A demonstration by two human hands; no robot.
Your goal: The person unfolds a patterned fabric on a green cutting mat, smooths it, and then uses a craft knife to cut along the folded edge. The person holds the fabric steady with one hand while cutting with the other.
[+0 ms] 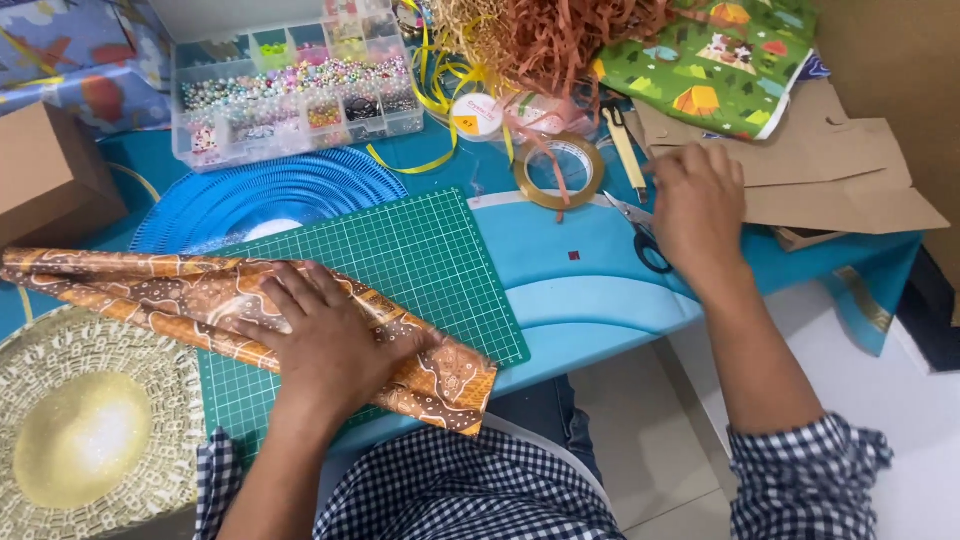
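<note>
The brown patterned wrapping paper [200, 300] lies folded in a long, crumpled band across the green cutting mat [420, 260], running from nine o'clock toward five o'clock, its near corner hanging past the mat's lower edge. The scissors [640, 230] lie flat on the blue cloth at about two o'clock, black loop handles toward the viewer, blades apparently closed, though partly hidden.

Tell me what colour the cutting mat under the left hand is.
Green with a white grid, seen in the head view: cutting mat.
</note>
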